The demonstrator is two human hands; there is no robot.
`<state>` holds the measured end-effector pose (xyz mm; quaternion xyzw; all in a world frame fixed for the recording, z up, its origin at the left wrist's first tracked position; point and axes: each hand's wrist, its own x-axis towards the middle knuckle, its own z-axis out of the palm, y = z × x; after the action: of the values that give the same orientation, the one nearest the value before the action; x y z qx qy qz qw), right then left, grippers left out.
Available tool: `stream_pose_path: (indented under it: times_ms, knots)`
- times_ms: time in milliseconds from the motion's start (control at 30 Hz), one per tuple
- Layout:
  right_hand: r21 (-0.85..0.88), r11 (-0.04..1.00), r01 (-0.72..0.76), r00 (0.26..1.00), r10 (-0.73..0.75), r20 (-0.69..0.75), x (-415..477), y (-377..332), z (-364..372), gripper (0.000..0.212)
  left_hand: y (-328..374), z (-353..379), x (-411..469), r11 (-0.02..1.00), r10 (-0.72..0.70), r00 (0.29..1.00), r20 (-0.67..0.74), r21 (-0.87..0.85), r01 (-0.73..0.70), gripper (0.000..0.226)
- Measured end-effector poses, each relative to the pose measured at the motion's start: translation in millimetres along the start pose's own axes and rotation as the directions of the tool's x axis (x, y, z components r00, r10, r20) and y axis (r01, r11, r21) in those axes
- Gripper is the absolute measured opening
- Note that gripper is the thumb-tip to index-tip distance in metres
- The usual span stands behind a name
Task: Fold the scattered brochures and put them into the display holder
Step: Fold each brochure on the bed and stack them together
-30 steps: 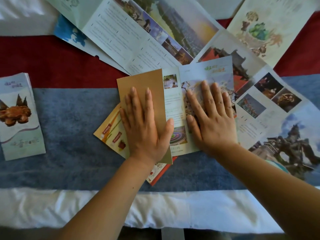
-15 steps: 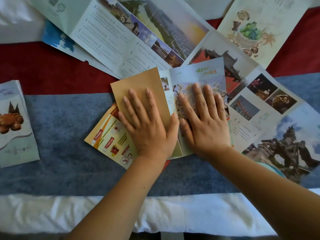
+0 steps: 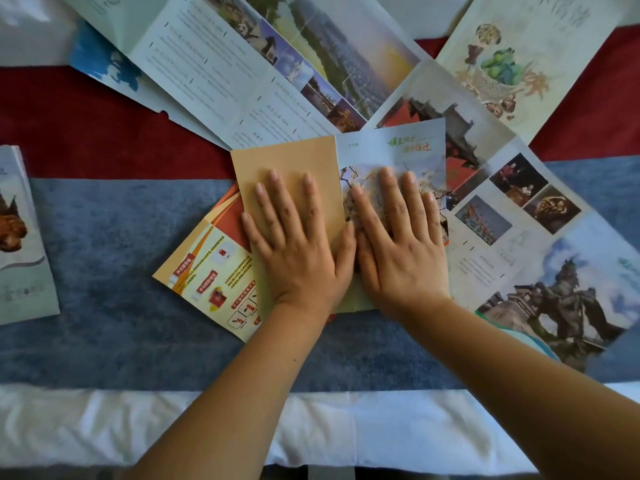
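Tan brochure flap under flat left hand, right hand flat beside; both grips apparently released.

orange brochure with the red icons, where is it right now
In the head view the orange brochure lies just left of centre on the blue cloth, its right part tucked under the tan brochure panel that the left hand presses flat.

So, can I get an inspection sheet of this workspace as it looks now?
Surface: cloth in red, blue and white bands.
Job's things: brochure half folded, tan panel turned over; folded brochure at left edge; holder not seen.
Clutter: open brochures fanned above and right; orange leaflet underneath.
Grippers: left hand flat on tan panel; right hand flat on brochure.
Cables: nothing seen.
Surroundings: nothing seen.
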<state>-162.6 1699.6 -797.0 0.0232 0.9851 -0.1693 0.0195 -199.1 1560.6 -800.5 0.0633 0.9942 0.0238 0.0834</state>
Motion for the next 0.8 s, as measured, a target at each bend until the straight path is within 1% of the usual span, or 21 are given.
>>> stream_pose_path:
  times_ms: [100,200,267,367,533,667,733,800]
  knots:
    - [0.016,1.0,-0.01,1.0,0.01,0.001,3,-13,2,0.057,-17,1,5,1.0,0.014,1.0,-0.008,0.016,-0.014,0.081]
    - [0.003,0.998,0.057,0.997,-0.057,0.052,1,-23,5,0.058,-41,0,3,0.999,0.017,1.0,-0.005,0.03,-0.017,0.082]
    - [-0.01,0.995,0.103,0.993,-0.103,0.054,-1,-31,6,0.058,-61,-1,1,0.999,0.028,0.999,-0.018,0.024,-0.028,0.082]
    - [-0.026,0.992,0.122,0.991,-0.12,0.061,-4,-50,11,0.06,-87,-4,0,0.999,0.048,0.998,-0.041,0.008,-0.048,0.081]
    - [-0.037,0.996,0.079,0.99,-0.073,0.123,-3,-77,23,0.064,-115,-6,-1,0.999,0.042,0.998,-0.049,-0.011,-0.043,0.08]
    - [-0.008,1.0,0.002,0.985,0.0,0.172,1,-89,23,0.073,-121,-10,2,0.995,0.023,0.996,-0.09,-0.097,-0.032,0.069]
    - [-0.006,0.999,-0.042,0.982,0.043,0.186,2,-93,21,0.077,-129,-12,5,0.992,0.041,0.993,-0.107,-0.118,-0.053,0.065]
    - [-0.026,0.998,-0.059,0.98,0.063,0.19,3,-96,20,0.075,-139,-12,5,0.99,0.084,0.992,-0.094,-0.101,-0.094,0.065]
